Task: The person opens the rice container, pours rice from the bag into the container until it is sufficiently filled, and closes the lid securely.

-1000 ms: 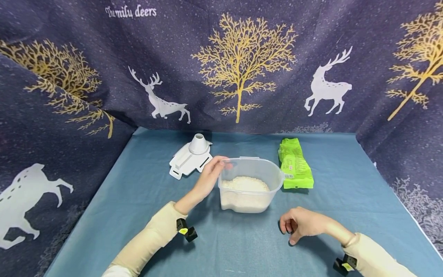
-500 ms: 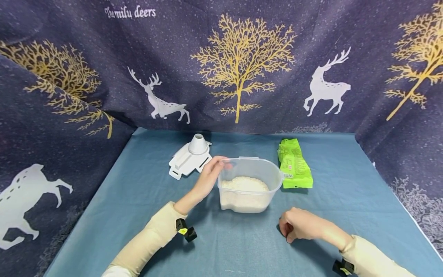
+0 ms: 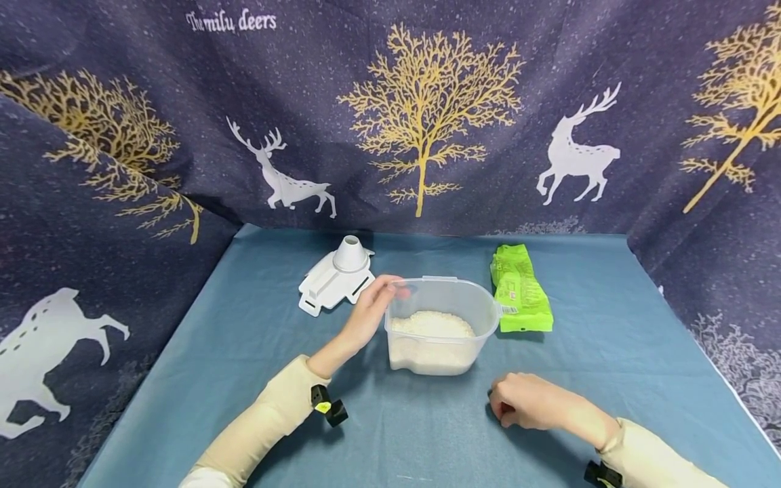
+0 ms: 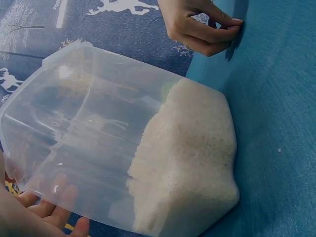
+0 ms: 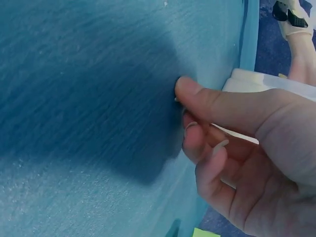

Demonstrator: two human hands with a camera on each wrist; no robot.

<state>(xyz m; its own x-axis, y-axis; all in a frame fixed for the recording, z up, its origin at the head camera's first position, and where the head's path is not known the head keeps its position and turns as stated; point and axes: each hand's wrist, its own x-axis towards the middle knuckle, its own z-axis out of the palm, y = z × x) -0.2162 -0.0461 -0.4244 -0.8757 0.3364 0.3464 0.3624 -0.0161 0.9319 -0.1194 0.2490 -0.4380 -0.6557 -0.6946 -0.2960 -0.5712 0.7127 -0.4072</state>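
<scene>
A translucent plastic container [image 3: 442,349] stands upright on the blue cloth, with white rice [image 3: 436,324] in its lower part. My left hand [image 3: 365,313] holds its left side near the rim; in the left wrist view the fingers [image 4: 61,202] show through the wall. To the container's right and nearer me, my right hand [image 3: 529,401] is low at the cloth, thumb and index fingertips together. A tiny white grain [image 5: 176,99] shows at the thumb tip in the right wrist view. The other fingers [image 5: 211,170] curl loosely towards the palm.
Behind my left hand lies a white plastic lid [image 3: 329,288] with a cone-shaped cup [image 3: 350,254] on it. A bright green bag [image 3: 518,288] lies right of the container. Small white specks dot the cloth [image 3: 439,434]. A patterned dark curtain [image 3: 342,81] hangs behind.
My right hand's fingertips have come together, and the hand has moved slightly nearer me and to the left. The left hand and the container stay in place.
</scene>
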